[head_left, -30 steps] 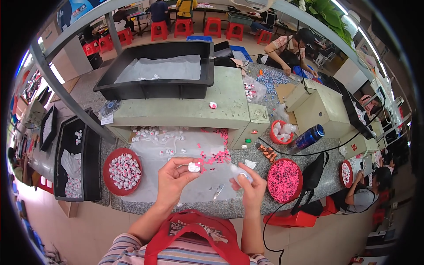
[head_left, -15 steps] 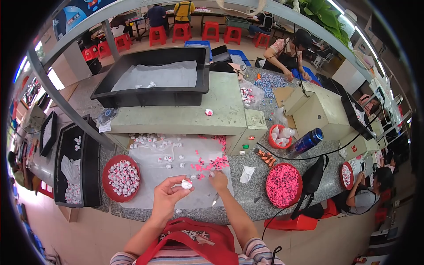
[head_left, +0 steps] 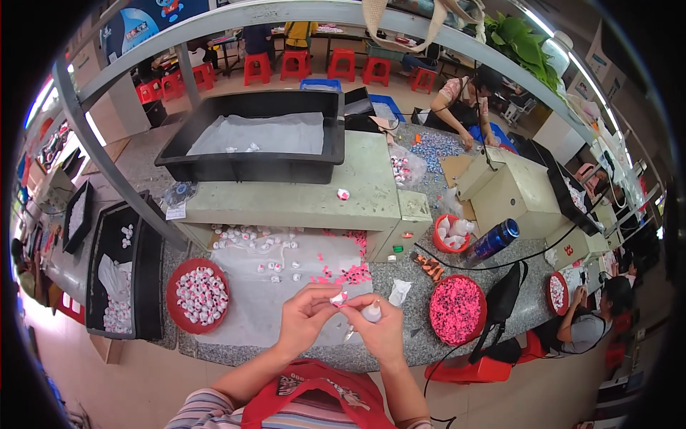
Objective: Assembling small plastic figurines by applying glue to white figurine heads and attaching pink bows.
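Note:
My left hand (head_left: 304, 322) pinches a small white toy piece with pink on it (head_left: 339, 297). My right hand (head_left: 380, 332) meets it from the other side, its fingertips at the piece. Tucked in that right hand is a small white squeeze bottle (head_left: 371, 312), its thin tip pointing down toward the table. Both hands are above a white sheet (head_left: 246, 307). Farther off on the sheet lie scattered pink pieces (head_left: 351, 274) and several white toy pieces (head_left: 275, 267). Whether a pink piece is between my right fingertips is too small to tell.
A red bowl of white pieces (head_left: 198, 296) stands left, a bowl of pink pieces (head_left: 458, 309) right. Beyond are a green-grey machine (head_left: 286, 204) with a black tray (head_left: 250, 171), a dark blue bottle (head_left: 493, 242) and a red cup (head_left: 452, 234). Co-workers sit at right.
My right hand has come back from the scattered pink pieces to the toy piece in my left hand. My left hand has moved right, and the two now meet.

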Demonstrator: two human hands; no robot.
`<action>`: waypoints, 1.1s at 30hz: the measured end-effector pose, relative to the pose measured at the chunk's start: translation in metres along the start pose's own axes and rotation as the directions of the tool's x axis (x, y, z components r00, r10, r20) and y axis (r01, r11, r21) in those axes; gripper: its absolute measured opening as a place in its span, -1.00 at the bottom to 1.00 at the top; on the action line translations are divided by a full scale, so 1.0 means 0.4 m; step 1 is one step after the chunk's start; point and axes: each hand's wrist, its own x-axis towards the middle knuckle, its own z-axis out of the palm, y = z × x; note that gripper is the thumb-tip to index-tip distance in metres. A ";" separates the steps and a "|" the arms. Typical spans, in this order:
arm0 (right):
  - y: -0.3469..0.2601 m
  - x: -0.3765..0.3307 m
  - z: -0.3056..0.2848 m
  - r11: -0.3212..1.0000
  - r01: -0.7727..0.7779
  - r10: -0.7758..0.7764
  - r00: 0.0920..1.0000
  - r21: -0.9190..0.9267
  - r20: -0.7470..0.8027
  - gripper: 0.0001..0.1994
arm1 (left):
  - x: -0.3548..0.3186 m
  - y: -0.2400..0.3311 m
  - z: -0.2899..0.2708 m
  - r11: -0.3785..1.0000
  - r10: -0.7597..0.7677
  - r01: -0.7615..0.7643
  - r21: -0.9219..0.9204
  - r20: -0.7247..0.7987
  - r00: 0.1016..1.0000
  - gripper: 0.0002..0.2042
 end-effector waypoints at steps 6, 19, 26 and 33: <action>-0.005 -0.011 -0.015 0.994 -0.109 0.108 0.992 -0.019 -0.058 -0.90 | 0.002 0.044 0.008 0.996 -0.055 0.063 -0.066 0.114 0.992 -0.74; 0.005 -0.024 0.000 0.976 0.207 -0.212 0.975 -0.074 -0.073 -0.81 | -0.017 0.033 0.020 1.000 -0.017 0.017 -0.011 0.032 0.999 -0.79; 0.074 0.011 -0.005 0.997 -0.023 0.032 0.993 0.077 -0.113 -0.80 | 0.009 -0.026 -0.004 0.948 -0.260 0.252 -0.194 -0.019 0.965 -0.78; 0.039 0.003 -0.014 0.926 0.376 -0.376 0.927 -0.041 0.003 -0.79 | -0.006 0.028 0.004 0.905 -0.342 0.339 -0.258 0.035 0.939 -0.78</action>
